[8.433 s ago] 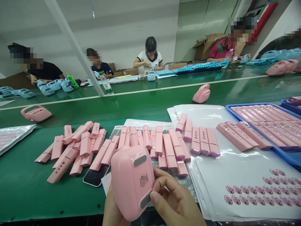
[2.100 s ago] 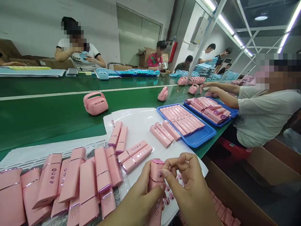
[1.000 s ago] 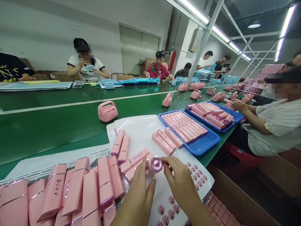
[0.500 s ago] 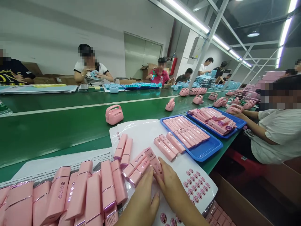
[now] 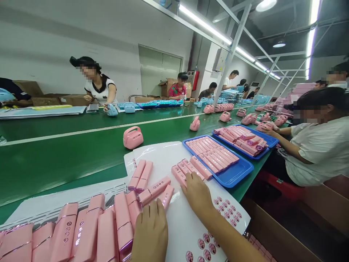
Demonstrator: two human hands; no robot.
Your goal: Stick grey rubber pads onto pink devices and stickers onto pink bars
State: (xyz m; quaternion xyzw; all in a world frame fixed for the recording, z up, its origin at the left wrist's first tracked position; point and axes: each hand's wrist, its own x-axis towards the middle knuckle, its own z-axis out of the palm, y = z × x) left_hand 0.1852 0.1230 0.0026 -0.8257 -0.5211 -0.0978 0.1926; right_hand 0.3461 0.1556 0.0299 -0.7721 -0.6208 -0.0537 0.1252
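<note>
My right hand (image 5: 198, 194) lies over a pink bar-shaped plastic housing (image 5: 179, 176), its fingers curled at the near end. This housing is set beside a short row of similar pink housings (image 5: 200, 167), which carry round printed icons. My left hand (image 5: 151, 231) has its fingers bent over the near end of another pink housing (image 5: 167, 196); the thumb is hidden. Just beyond that one lies a further pink housing (image 5: 154, 191). Under my right forearm is a white sheet with round character stickers (image 5: 206, 245).
A heap of pink housings (image 5: 92, 227) fills the left front. Blue trays (image 5: 231, 178) of housings stand to the right. Pink handled cases (image 5: 133, 138) sit on the green belt (image 5: 68, 156). A co-worker in a white shirt (image 5: 320, 145) sits at right; others work across the belt.
My hands have come apart. The right hand has carried a housing to the row; the left has moved down-left to another housing. Across the belt, a co-worker has lowered a blue case onto it.
</note>
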